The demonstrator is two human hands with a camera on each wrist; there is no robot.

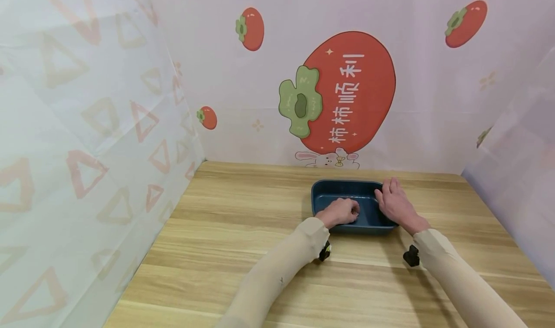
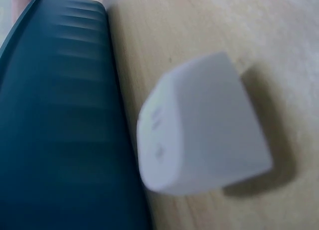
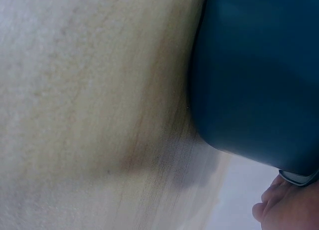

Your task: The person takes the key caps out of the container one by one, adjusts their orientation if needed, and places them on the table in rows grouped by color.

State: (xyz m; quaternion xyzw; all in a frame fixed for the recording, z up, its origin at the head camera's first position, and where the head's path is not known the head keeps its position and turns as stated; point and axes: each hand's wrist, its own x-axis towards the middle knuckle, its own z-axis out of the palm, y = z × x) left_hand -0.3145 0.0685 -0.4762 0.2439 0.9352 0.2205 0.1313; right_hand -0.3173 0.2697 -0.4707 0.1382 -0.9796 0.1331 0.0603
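Observation:
A dark blue rectangular tray (image 1: pixel 356 230) stands on the wooden table. My left hand (image 1: pixel 340 212) reaches over its front rim into the inside, palm down with curled fingers. I cannot tell whether those fingers hold anything. At the right end of the tray, my right hand (image 1: pixel 395 203) grips the wall, thumb on the inner side and fingers outside. In the right wrist view, the fingers (image 3: pixel 279 202) show beside the rim. A white block (image 2: pixel 214 130) with a rounded face and faint marks appears on the table before the tray wall (image 2: pixel 65 125) in the left wrist view.
The wooden table (image 1: pixel 243 212) extends on both sides of the tray. Behind it rises a white cloth (image 1: pixel 243 145) printed with red persimmons, and another cloth (image 1: pixel 130 150) with triangles borders the left. Black wrist devices (image 1: pixel 412 256) hang under both sleeves.

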